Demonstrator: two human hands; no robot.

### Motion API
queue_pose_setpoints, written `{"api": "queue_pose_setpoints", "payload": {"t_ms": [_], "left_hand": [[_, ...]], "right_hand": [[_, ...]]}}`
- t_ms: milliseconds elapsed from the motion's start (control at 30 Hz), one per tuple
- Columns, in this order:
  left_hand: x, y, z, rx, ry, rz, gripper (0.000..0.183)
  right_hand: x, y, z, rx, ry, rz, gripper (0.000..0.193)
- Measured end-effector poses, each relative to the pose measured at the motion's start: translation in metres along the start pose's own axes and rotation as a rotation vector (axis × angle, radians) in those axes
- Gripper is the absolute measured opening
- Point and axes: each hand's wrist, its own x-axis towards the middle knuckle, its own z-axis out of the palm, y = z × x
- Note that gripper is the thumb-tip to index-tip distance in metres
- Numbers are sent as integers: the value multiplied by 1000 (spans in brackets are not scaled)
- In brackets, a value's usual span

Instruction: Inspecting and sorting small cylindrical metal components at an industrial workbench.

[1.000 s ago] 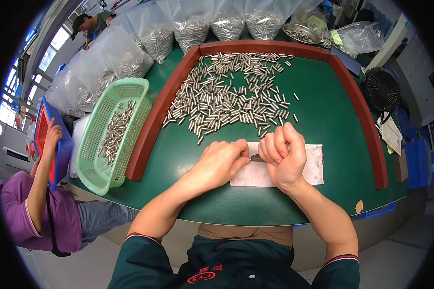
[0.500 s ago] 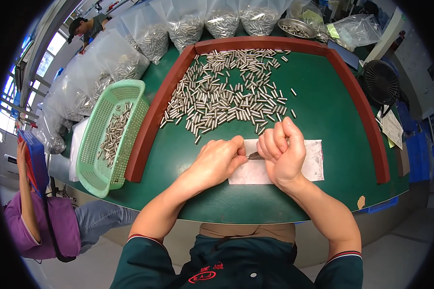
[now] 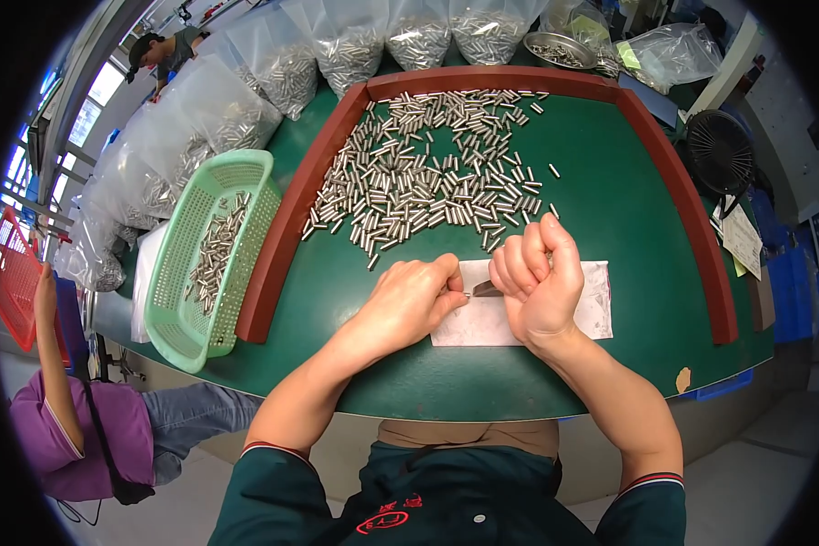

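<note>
Over a white cloth pad (image 3: 482, 329), my left hand (image 3: 408, 296) pinches a small metal pin (image 3: 467, 294) between thumb and fingertips, only its end showing. Close to its right, my right hand (image 3: 541, 284) is closed round a small knife with a dark, tapered blade (image 3: 488, 288); the rest of it is hidden in the fist. The blade points left at the pin, with a narrow gap between them. Just beyond both hands lies a wide spread of loose silvery metal pins (image 3: 428, 191) on the green tabletop (image 3: 601, 200).
A red-brown raised border (image 3: 268, 273) frames the work area. Left of it stands a green plastic basket (image 3: 168, 305) with pins inside. Clear bags of pins (image 3: 348, 55) line the back. A black fan (image 3: 719, 153) stands right. At left, a person in purple (image 3: 109, 428) holds a red basket (image 3: 16, 273).
The knife blade has drawn slightly right, away from the pin, as my right hand shifted a little right. My left hand is nearly still. The person at left has swung the red basket outward.
</note>
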Motion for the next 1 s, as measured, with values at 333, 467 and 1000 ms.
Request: {"api": "queue_pose_setpoints", "payload": {"t_ms": [333,467,1000], "left_hand": [[2,0,2,3,-4,-3,14],[5,0,1,17,-3,-8,14],[-1,-6,2,-25,-3,-3,13]], "right_hand": [[-3,8,-5,38,-50,-48,45],[-3,12,-4,-10,-112,-94,45],[-11,16,7,0,-79,-125,45]]}}
